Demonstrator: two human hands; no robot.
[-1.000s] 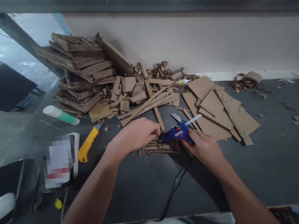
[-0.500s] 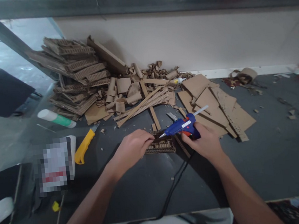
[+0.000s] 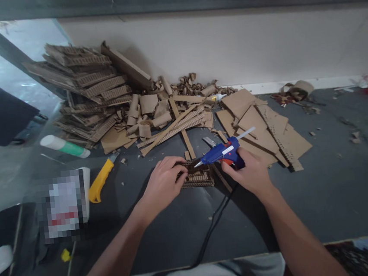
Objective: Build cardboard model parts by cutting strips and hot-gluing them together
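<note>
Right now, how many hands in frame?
2: left hand holds the small brown corrugated cardboard piece on the dark table; right hand holds the blue hot glue gun over it. No others visible.

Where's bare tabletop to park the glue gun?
Bare: dark table right of the right hand, nearer than the flat cardboard sheets; also between the forearms, though the glue gun cord crosses it. Crowded: scrap heap by the wall, and left past the yellow knife.

We record: left forearm [image 3: 117,253] bare, angled in from lower left | left hand [image 3: 164,181] palm down, fingers curled under | right forearm [image 3: 294,240] bare, from lower right | right hand [image 3: 250,172] closed in a grip | hands near, apart.
</note>
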